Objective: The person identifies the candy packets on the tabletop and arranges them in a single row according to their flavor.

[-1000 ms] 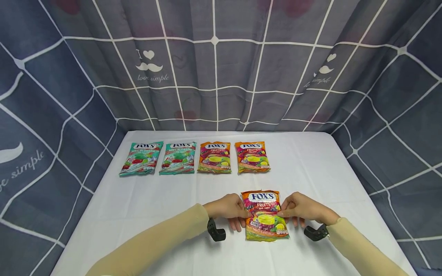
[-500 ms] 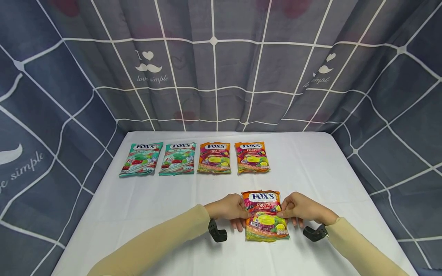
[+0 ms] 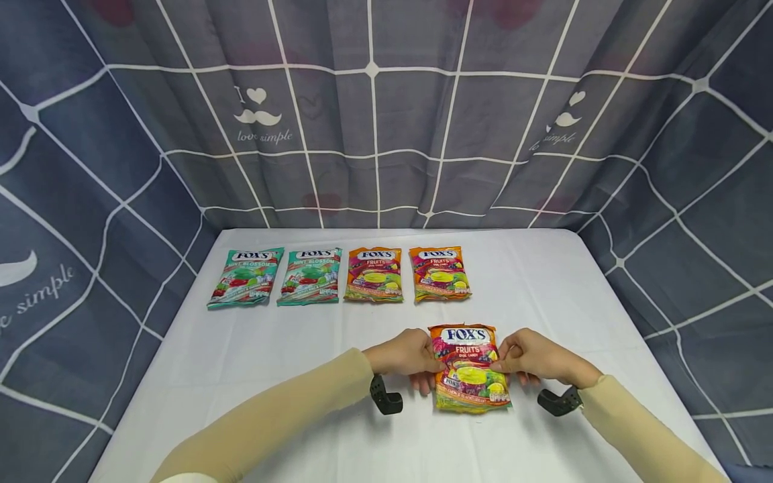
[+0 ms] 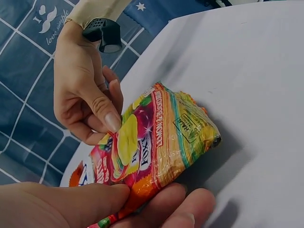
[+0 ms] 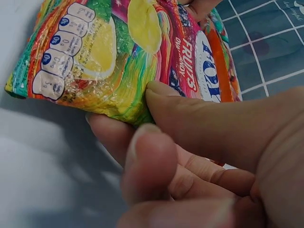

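Observation:
Between my two hands is an orange and red bag of fruit candy [image 3: 470, 372], its printed face up and its top edge pointing away from me. My left hand [image 3: 406, 355] pinches its left side, thumb on top and fingers underneath. On the opposite side my right hand [image 3: 534, 357] pinches the bag the same way. In the left wrist view the lower end of the candy bag [image 4: 156, 137] is lifted over the white cloth, with a shadow beneath. The right wrist view shows the right thumb pressed on the bag [image 5: 109, 57] and fingers below it.
A row lies along the back of the white table [image 3: 302, 416]: two green mint candy bags [image 3: 245, 278] [image 3: 310, 277] at left, then two orange fruit candy bags [image 3: 374, 275] [image 3: 440, 274]. Dark checked curtains [image 3: 338, 121] enclose the back and sides.
Both hands have shifted slightly away from me and to the right, carrying the candy bag with them. The bags in the back row stay where they were.

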The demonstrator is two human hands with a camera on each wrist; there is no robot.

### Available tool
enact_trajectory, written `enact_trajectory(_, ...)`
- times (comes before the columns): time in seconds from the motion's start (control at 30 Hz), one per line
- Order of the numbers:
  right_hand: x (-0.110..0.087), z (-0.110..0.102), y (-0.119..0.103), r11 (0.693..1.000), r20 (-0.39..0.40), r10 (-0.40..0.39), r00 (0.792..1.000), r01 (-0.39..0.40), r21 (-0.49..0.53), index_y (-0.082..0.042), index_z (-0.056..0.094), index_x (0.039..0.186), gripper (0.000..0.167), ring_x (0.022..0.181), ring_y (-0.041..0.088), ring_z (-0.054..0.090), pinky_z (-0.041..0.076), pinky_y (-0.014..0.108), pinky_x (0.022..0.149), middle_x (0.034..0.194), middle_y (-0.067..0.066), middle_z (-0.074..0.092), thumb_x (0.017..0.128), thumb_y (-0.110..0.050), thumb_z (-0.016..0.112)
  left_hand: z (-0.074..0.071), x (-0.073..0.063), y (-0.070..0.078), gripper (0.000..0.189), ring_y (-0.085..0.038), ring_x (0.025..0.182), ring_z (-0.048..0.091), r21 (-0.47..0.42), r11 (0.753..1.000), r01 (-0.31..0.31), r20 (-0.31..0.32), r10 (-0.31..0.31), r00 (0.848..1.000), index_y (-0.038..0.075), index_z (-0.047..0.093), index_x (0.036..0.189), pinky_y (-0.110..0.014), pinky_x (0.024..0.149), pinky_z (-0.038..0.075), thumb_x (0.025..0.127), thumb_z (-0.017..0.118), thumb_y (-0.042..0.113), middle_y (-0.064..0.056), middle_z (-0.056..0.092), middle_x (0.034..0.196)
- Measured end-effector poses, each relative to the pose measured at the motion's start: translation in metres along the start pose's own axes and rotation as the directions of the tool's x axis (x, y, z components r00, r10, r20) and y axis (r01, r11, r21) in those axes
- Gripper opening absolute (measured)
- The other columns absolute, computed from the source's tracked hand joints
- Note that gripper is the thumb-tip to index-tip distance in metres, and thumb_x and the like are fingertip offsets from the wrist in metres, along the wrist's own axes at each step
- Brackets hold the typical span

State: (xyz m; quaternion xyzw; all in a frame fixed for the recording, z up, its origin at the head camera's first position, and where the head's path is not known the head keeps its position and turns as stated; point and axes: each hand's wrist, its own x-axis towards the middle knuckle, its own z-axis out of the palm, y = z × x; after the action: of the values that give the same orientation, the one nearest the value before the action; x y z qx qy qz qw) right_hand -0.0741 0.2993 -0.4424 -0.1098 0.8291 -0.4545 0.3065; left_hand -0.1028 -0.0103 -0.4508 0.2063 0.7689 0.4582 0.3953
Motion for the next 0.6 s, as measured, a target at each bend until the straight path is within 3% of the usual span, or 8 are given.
enact_trajectory(0.23,-0.005,-0.017,-0.002,1.0,-0.044,0.007,0.999,-0.008,-0.005,0.005,0.068,0.103,0.021,0.055,0.014,0.053,0.043,0.026,0.046,0.074,0.008,0.067,0.103,-0.014,0.079,-0.004,0.012,0.017,0.034,-0.047,0.074,0.076,0.068,0.997,-0.044,-0.027,0.046,0.999,-0.005,0.077,0.08,-0.04,0.06,0.063,0.107,0.074,0.014,-0.016,0.077,0.074)
enact_trajectory(0.37,-0.005,-0.027,-0.003,1.0,-0.07,0.019,0.997,-0.02,-0.014,0.006,0.068,0.106,0.022,0.055,0.014,0.053,0.044,0.025,0.046,0.076,0.008,0.068,0.104,-0.014,0.077,-0.01,0.021,0.027,0.032,-0.048,0.077,0.077,0.073,0.995,-0.061,-0.042,0.064,0.997,-0.005,0.078,0.081,-0.049,0.068,0.064,0.108,0.074,0.013,-0.017,0.077,0.075)
enact_trajectory(0.6,-0.003,-0.045,-0.01,0.998,-0.106,0.034,0.994,-0.039,-0.045,0.006,0.068,0.106,0.024,0.055,0.014,0.054,0.046,0.026,0.047,0.076,0.011,0.07,0.103,-0.016,0.079,-0.018,0.039,0.041,0.033,-0.044,0.076,0.078,0.147,0.986,-0.074,-0.091,0.088,0.992,-0.003,0.076,0.08,-0.052,0.073,0.064,0.108,0.074,0.014,-0.016,0.076,0.071)
